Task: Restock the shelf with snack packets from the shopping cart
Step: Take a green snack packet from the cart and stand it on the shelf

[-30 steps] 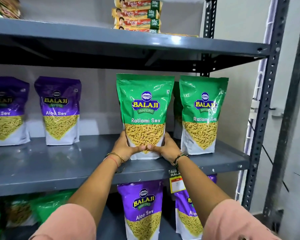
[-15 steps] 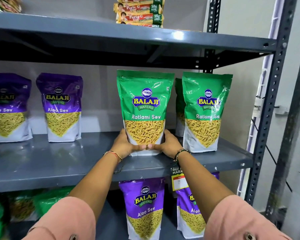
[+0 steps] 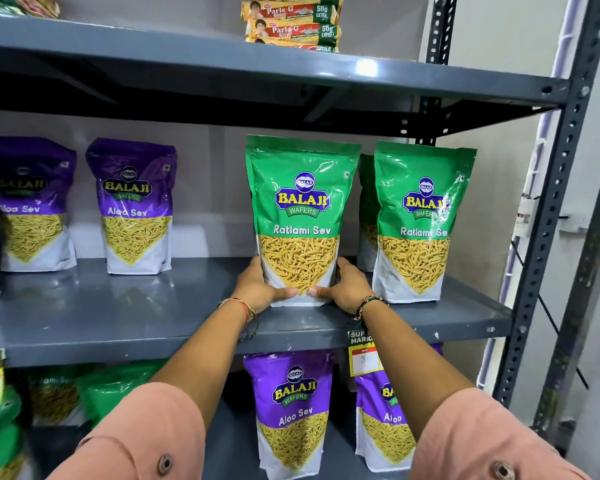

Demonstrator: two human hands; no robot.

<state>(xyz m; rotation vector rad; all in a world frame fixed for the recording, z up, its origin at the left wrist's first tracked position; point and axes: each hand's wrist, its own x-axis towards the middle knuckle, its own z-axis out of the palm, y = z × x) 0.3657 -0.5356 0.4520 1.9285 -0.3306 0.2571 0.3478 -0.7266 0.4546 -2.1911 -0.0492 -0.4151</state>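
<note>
Fingers: ours wrap the base of the green Ratlami Sev packet [image 3: 300, 216] from both sides, thumbs across the front, tips nearly meeting at the bottom centre.
Left hand [image 3: 257, 289]: we clamp the packet's lower left edge; bangles at the wrist.
Right hand [image 3: 347, 289]: we clamp the lower right edge; beaded bracelet at the wrist.
Packet: upright, label facing us, bottom on the middle shelf [image 3: 118, 317], set a little back from the front lip.
Neighbour right: second green Ratlami Sev packet [image 3: 420, 223] stands just beside ours, narrow gap between; another green pack partly hidden behind it.
Neighbours left: two purple Aloo Sev packets [image 3: 134, 206] upright near the back wall, well apart from ours.
Upper shelf: stack of Parle-G biscuit packs [image 3: 291, 26] above our packet.
Lower shelf: purple Aloo Sev packs [image 3: 291, 407] below our forearms; green packs at far left, blurred.
Price tag [image 3: 362, 353]: hangs off the middle shelf's front edge, under our right wrist.
Sleeves: pink, buttoned cuffs, bottom of view.
Cart: not in view.
</note>
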